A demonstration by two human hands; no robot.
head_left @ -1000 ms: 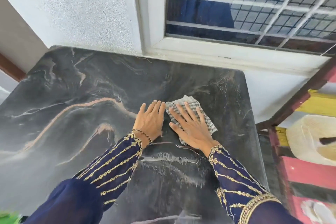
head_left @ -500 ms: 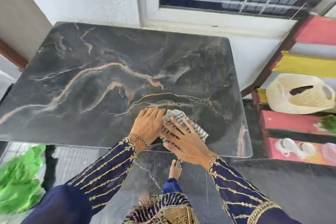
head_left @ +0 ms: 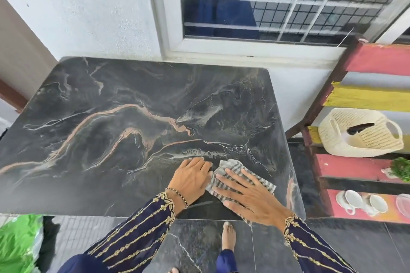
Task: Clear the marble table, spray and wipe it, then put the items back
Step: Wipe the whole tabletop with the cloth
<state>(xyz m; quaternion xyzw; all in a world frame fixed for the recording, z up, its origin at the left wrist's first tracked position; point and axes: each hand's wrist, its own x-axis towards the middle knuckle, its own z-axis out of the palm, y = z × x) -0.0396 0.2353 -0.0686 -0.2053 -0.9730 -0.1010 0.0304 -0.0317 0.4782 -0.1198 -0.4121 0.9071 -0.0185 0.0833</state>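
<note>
The dark marble table (head_left: 111, 139) with orange and white veins stands against the white wall under a window. A grey checked cloth (head_left: 230, 167) lies near its front right corner. My right hand (head_left: 248, 195) presses flat on the cloth with straight, spread fingers. My left hand (head_left: 192, 178) lies flat on the marble just left of the cloth, its fingertips touching the cloth's edge. Nothing else sits on the tabletop.
A painted red and yellow shelf (head_left: 366, 95) stands to the right, holding a cream woven basket (head_left: 359, 133), a green plant (head_left: 400, 167) and white cups (head_left: 361, 201). A green bag (head_left: 17, 244) lies on the floor at lower left. My bare foot (head_left: 228, 237) stands on dark tiles.
Both hands and the cloth have slid toward the table's front edge near the right corner. My head has pulled back, so the floor and shelf show.
</note>
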